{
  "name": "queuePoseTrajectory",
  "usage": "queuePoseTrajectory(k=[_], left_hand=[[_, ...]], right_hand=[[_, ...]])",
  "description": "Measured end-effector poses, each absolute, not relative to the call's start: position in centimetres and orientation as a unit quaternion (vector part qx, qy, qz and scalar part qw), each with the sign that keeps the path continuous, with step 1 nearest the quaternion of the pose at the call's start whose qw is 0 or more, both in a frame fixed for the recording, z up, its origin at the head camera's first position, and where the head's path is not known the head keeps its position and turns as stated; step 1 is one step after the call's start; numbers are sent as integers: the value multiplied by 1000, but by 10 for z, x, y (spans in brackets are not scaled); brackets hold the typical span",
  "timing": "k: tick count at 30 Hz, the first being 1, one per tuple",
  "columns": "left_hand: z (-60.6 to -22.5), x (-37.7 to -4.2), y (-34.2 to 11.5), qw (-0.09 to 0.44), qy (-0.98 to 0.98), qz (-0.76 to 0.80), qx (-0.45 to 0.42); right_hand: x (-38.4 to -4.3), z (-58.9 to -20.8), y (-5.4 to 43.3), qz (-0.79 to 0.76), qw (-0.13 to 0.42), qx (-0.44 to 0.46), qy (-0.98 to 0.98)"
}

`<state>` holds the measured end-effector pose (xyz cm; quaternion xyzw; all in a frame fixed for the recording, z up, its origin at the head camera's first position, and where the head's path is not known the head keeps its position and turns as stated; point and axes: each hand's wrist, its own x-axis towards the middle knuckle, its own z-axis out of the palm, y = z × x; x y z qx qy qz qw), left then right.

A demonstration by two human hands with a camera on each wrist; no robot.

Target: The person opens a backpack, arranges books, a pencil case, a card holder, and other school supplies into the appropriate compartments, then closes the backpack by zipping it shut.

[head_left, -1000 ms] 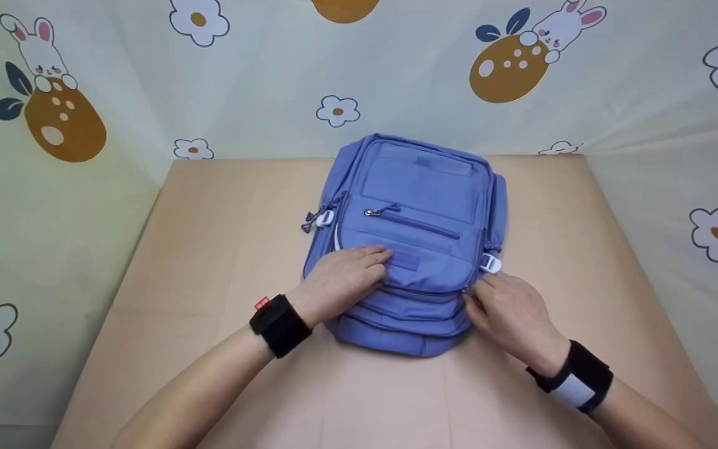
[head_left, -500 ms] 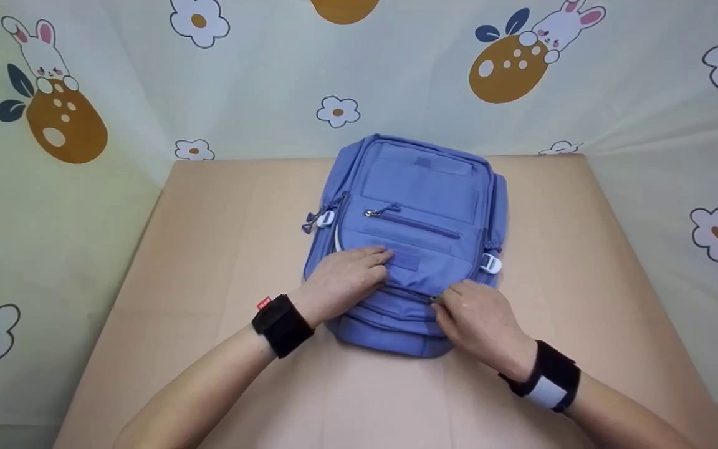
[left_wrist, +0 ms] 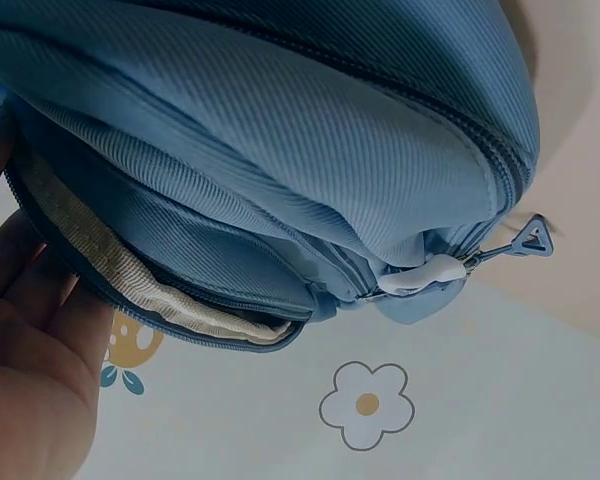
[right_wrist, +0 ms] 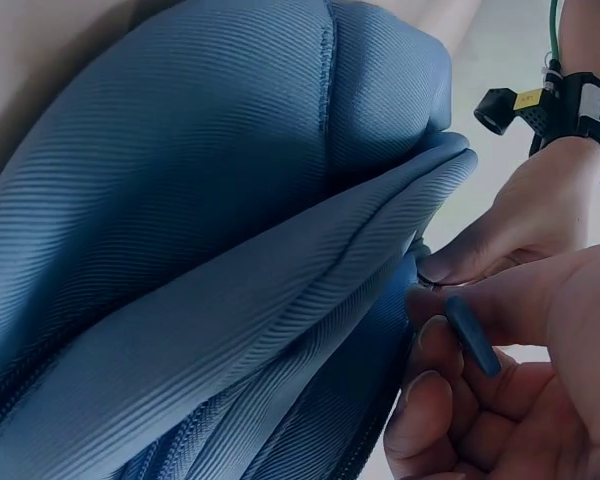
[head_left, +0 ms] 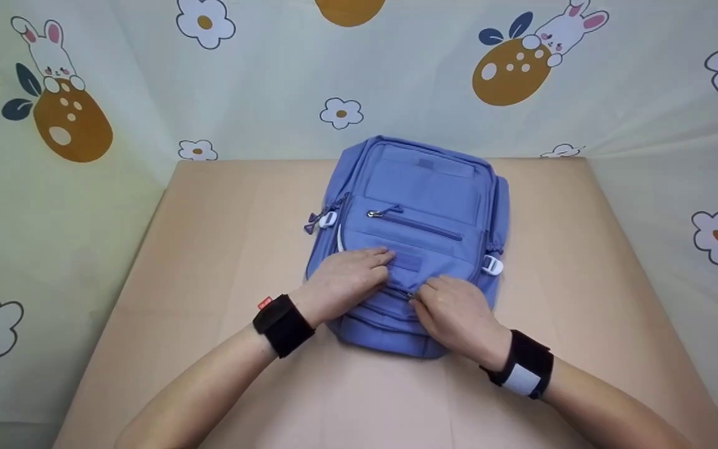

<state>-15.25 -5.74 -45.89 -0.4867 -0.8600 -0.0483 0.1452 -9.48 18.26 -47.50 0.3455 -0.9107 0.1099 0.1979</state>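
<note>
A blue backpack [head_left: 421, 187] lies on the table, its front panel facing up. My left hand [head_left: 349, 277] holds the front pocket's edge at the lower left, fingers over the panel. The left wrist view shows the thumb on the other side of that edge, by the gaping left end of the pocket, where beige lining [left_wrist: 120, 260] shows. My right hand [head_left: 455, 312] is just right of the left hand, along the pocket's zipper line. Its thumb and finger pinch the zipper pull [right_wrist: 472, 335], whose blue tab sticks out between the fingers.
Pale patterned cloth [head_left: 259, 93] hangs behind and on both sides of the tan table [head_left: 240, 218]. White buckles [head_left: 493, 265] sit on the bag's sides. A second, short zipper [head_left: 418, 226] crosses the front panel. Another zipper pull [left_wrist: 530, 237] dangles at the bag's side.
My right hand has moved left along the pocket's zipper line with the zipper pull, from the right corner to near the middle. My left hand stays on the pocket's edge.
</note>
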Motion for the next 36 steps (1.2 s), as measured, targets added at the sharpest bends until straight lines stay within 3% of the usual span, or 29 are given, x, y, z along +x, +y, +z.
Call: queuePoseTrajectory(k=[19, 30, 36], left_hand=[[-454, -183, -109, 177, -851, -117, -480], [-462, -182, -107, 191, -860, -80, -467], [-467, -179, -102, 197, -867, -60, -453]], right_hand=[[-91, -474, 184, 120, 181, 341, -914], [-92, -471, 174, 125, 202, 357, -903], [-96, -465, 163, 119, 182, 353, -910]])
